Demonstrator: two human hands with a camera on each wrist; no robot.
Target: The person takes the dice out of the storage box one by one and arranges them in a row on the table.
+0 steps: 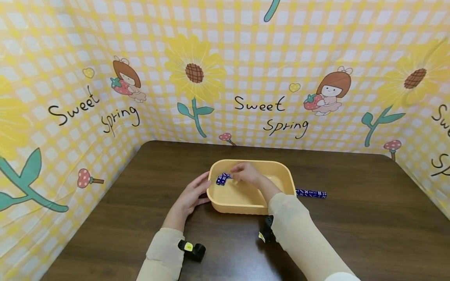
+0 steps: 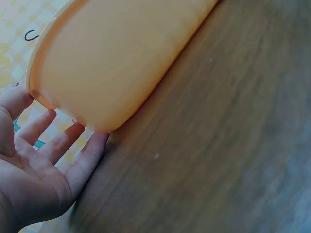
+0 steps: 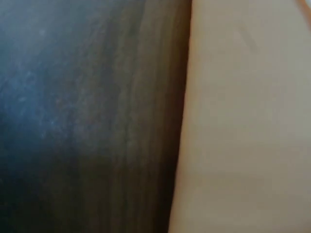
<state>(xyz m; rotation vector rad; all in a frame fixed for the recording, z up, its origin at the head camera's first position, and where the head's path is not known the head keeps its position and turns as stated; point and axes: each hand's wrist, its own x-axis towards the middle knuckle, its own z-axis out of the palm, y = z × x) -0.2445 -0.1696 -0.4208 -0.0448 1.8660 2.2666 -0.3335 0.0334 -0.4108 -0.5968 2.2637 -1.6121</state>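
A yellow plastic tub (image 1: 242, 199) with rounded corners stands on the table. Fingertips of my left hand (image 1: 191, 196) touch the outside of its left end, the fingers spread and nearly straight; the left wrist view shows that hand (image 2: 43, 170) against the tub's wall (image 2: 107, 63). Over the tub's inside, my right hand (image 1: 247, 174) reaches down with bent fingers beside several blue dice (image 1: 222, 179) with white dots. Whether a die is between those fingertips is too small to tell. In the right wrist view only the tub's outer wall (image 3: 248, 126) and the tabletop show.
A row of blue dice (image 1: 311, 193) lies on the dark wooden table (image 1: 351, 226), extending right from beside the tub. Black wrist cameras (image 1: 192, 249) hang at both sleeves. Behind the table hangs a yellow checked cloth (image 1: 225, 78) with flowers.
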